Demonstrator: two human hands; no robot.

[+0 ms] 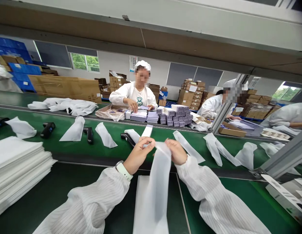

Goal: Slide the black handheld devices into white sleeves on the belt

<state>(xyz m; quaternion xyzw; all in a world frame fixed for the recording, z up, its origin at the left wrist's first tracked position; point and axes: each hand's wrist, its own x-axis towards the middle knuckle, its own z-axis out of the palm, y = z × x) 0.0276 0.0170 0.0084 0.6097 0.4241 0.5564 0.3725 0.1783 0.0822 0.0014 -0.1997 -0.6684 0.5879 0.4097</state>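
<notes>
A long, translucent white plastic sleeve [160,175] hangs from my two hands. My left hand [138,154] pinches its top edge at the left corner, with a pale watch strap on the wrist. The opposite corner is gripped by the closed fingers of my right hand [176,152]. Below the sleeve, partly covered by it, a flat stack of similar white sleeves [140,204] lies on the dark green surface. Just beyond my left hand, a black handheld device [128,139] and a white box [147,130] rest on the green belt.
A thick stack of white sheets [19,172] stands at left. Along the green belt [75,149] lie more sleeves and black devices. Across it, a person [136,91] handles papers beside stacked purple boxes [176,115]. A metal post [227,104] rises at right, near an open white carton [287,195].
</notes>
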